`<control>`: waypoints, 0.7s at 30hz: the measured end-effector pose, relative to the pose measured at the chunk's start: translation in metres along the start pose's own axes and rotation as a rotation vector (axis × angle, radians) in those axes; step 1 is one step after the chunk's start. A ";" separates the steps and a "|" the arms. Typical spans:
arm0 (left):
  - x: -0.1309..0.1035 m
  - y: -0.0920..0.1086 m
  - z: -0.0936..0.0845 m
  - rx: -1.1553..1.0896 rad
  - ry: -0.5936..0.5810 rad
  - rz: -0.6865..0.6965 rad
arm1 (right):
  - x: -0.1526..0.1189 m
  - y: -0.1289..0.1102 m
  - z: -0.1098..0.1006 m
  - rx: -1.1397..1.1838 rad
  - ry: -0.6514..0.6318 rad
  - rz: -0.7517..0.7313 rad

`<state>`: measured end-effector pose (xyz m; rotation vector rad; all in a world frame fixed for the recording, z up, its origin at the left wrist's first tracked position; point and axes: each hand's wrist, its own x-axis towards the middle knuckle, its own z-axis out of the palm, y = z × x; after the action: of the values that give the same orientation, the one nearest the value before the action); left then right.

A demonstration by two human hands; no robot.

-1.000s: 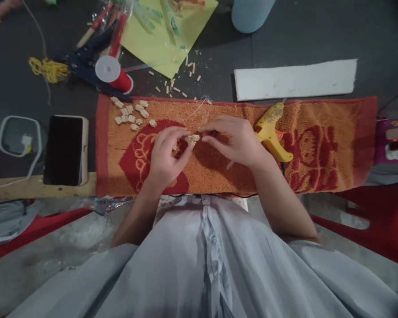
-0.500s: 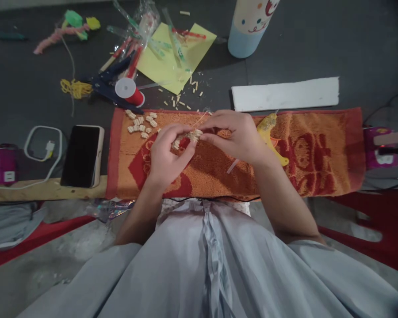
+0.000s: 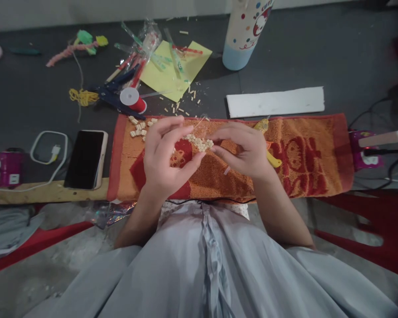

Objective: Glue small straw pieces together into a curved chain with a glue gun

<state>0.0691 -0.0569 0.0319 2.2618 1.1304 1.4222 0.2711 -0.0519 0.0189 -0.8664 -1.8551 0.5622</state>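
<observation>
Over the orange towel (image 3: 330, 176), a knobbly chain of short beige stick pieces (image 3: 199, 142) stretches between my two hands. My right hand (image 3: 243, 148) pinches its right end between thumb and fingertips. With fingers curled over it and the thumb against its lower side, my left hand (image 3: 164, 157) holds the rest; part of the chain is hidden by these fingers. A thin pale thread (image 3: 199, 123) sticks up above it. Small beige stick bundles (image 3: 138, 128) lie on the towel left of my left hand. A yellow glue gun (image 3: 272, 160) lies partly behind my right hand.
Behind the towel are a red thread spool (image 3: 137, 104), dark blue pliers-like tool (image 3: 112, 95), yellow paper (image 3: 155, 75) with wrapped sticks, loose stick bits, a white strip (image 3: 275, 102) and a tall bottle (image 3: 240, 44). A phone (image 3: 86, 159) and white cable (image 3: 36, 145) lie left.
My left hand has opened wider around the chain, and more of it shows between my hands. My right hand has shifted slightly right and down. The head view has tilted upward.
</observation>
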 end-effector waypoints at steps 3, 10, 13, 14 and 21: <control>0.001 0.001 -0.002 -0.121 0.033 -0.145 | -0.002 -0.004 0.000 -0.030 0.036 -0.032; -0.005 0.000 0.007 -0.320 0.165 -0.268 | -0.007 -0.008 0.009 -0.015 0.140 -0.084; -0.006 0.003 0.013 -0.398 0.217 -0.144 | -0.009 -0.008 0.014 -0.020 0.156 -0.067; -0.006 0.005 0.014 -0.426 0.223 -0.120 | -0.009 -0.008 0.016 -0.031 0.158 -0.062; -0.010 0.002 0.026 -0.625 0.229 -0.299 | -0.009 -0.001 0.025 -0.068 0.190 -0.114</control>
<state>0.0901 -0.0606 0.0136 1.4712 0.8671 1.6428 0.2506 -0.0596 0.0041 -0.8232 -1.7450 0.3350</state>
